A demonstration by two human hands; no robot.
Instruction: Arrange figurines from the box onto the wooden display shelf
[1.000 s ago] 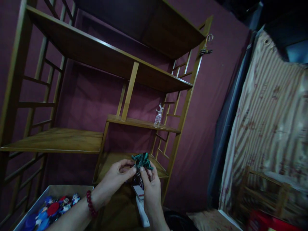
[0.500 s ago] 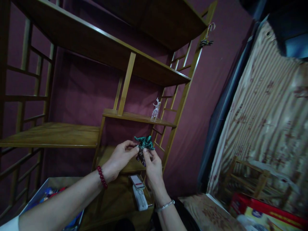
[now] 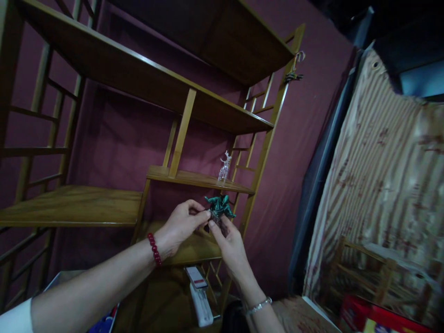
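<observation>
A shiny green ruffled item (image 3: 222, 206) with a darker lower part hangs in the air in front of the lower right shelves; its exact kind is unclear. My left hand (image 3: 182, 225), with a red bead bracelet at the wrist, pinches it from the left between thumb and fingers. From the right, my right hand (image 3: 231, 245) grips its lower part, thumb in front and fingers partly hidden behind. A clear deer figurine (image 3: 224, 169) stands upright on the shelf board (image 3: 194, 181) just above and beyond the hands.
Wooden shelving (image 3: 145, 60) spans the purple wall (image 3: 319, 101). A phone (image 3: 196, 277) rests against a white device (image 3: 201, 307) below my hands. At lower left is an open box (image 3: 62, 277). Right are a patterned curtain (image 3: 374, 162), a wooden chair (image 3: 385, 273) and a red box (image 3: 357, 312).
Both hands have shifted slightly right with the green item, and it has turned a little between the fingers. The camera has tilted up, so the shelves sit lower in view.
</observation>
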